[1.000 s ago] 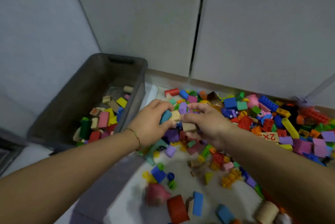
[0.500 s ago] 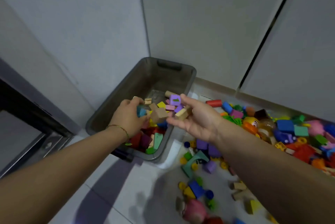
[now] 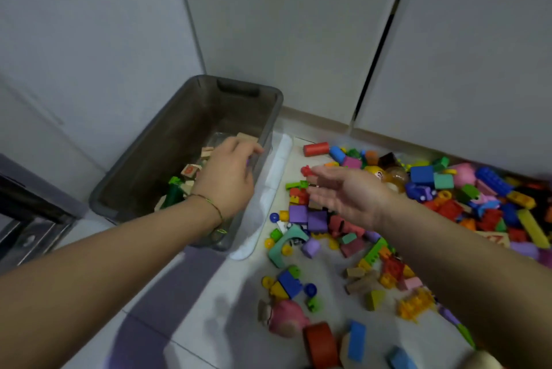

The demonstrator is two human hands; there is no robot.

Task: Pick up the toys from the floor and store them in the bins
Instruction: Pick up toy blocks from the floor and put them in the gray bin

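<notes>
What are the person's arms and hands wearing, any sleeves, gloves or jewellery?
Both forearms are bare, with no sleeves or gloves in view. The left hand has a thin cord bracelet around its wrist, apparently greenish-gold. The right hand shows no rings or wristwear.

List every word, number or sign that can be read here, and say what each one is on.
Nothing reads clearly.
wooden block in the grey bin: a red mark, too blurred to read.
wooden tile at the right edge of the toy pile, beside the right forearm: red print, partly hidden and blurred, unreadable.
</notes>
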